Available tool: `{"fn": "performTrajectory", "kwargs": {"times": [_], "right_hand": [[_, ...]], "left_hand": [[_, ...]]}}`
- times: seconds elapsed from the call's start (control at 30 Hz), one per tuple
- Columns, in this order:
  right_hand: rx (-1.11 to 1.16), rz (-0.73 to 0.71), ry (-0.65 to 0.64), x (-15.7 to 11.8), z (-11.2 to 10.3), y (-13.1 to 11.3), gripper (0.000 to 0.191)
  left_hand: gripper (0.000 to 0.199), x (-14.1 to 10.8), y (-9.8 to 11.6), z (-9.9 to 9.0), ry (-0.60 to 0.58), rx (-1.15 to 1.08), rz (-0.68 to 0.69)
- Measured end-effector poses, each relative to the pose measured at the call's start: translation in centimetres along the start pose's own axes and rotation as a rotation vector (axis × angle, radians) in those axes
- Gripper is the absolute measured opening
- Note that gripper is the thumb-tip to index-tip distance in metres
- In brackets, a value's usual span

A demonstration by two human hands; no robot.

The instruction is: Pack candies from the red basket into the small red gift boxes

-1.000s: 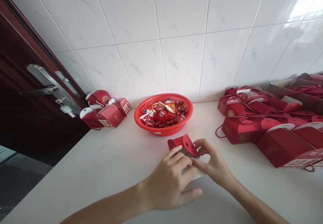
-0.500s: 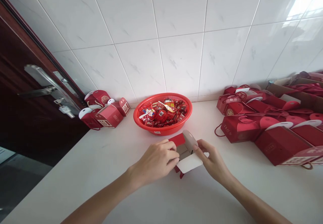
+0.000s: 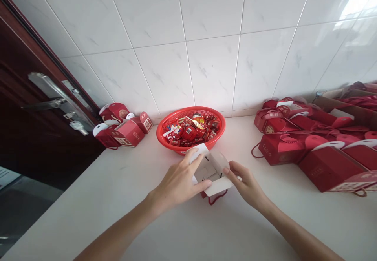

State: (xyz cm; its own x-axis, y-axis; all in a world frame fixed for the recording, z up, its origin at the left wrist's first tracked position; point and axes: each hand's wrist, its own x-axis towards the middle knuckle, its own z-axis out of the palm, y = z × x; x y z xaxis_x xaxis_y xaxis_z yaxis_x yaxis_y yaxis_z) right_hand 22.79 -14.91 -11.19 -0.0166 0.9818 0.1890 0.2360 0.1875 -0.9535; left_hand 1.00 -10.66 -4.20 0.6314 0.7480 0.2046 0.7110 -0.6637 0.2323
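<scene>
A white counter (image 3: 88,190) fills the lower part of the frame, its far edge meeting a wall of pale, grey-veined tiles (image 3: 212,64). Light glares off the tiles at the upper right. Along the left side stands a dark red door (image 3: 14,135) with a metal handle (image 3: 55,96) and keys (image 3: 78,126) hanging at its lock. The counter's left edge slants from the lower left corner up toward the door, with a dark floor beyond.

In the centre, near the wall, a red basket (image 3: 222,126) holds wrapped sweets (image 3: 188,133). Just in front of it, right of centre, is an open box (image 3: 209,168), its flaps spread and pale inside showing, a red cord at its near side. The left hand (image 3: 176,180) has its grip spread wide, fingers at the far flap, thumb on the near one; the right hand (image 3: 246,178) has its grip closed on the right-hand flap.

Bare counter stretches left of the box to the slanting edge and down to the bottom of the frame. Red boxes (image 3: 129,132) bound this space at the left; packed rows of more boxes (image 3: 326,168) bound it at the right.
</scene>
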Motion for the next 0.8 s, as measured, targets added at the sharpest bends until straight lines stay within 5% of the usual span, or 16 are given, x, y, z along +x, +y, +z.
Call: {"fn": "performTrajectory", "kwargs": {"times": [0.27,0.43,0.57,0.67,0.8], "right_hand": [[0.042,-0.002,-0.035,1.1,0.1,-0.1,0.055],[0.043,-0.011,-0.118,1.3,0.1,-0.2,0.04],[-0.053,-0.181,-0.103,1.3,-0.1,-0.6,0.038],[-0.149,-0.38,-0.216,1.5,-0.4,-1.3,0.036],[-0.244,-0.357,-0.258,2.3,-0.8,-2.1,0.037]], "left_hand": [[0.078,-0.4,-0.4,1.0,0.128,0.08,0.01],[0.081,-1.8,0.1,1.9,0.164,0.11,-0.046],[0.084,-2.6,0.3,2.4,0.154,0.147,-0.128],[0.08,-2.7,0.4,2.4,0.144,0.156,-0.151],[0.073,-2.8,0.6,2.0,0.154,0.134,-0.151]]}}
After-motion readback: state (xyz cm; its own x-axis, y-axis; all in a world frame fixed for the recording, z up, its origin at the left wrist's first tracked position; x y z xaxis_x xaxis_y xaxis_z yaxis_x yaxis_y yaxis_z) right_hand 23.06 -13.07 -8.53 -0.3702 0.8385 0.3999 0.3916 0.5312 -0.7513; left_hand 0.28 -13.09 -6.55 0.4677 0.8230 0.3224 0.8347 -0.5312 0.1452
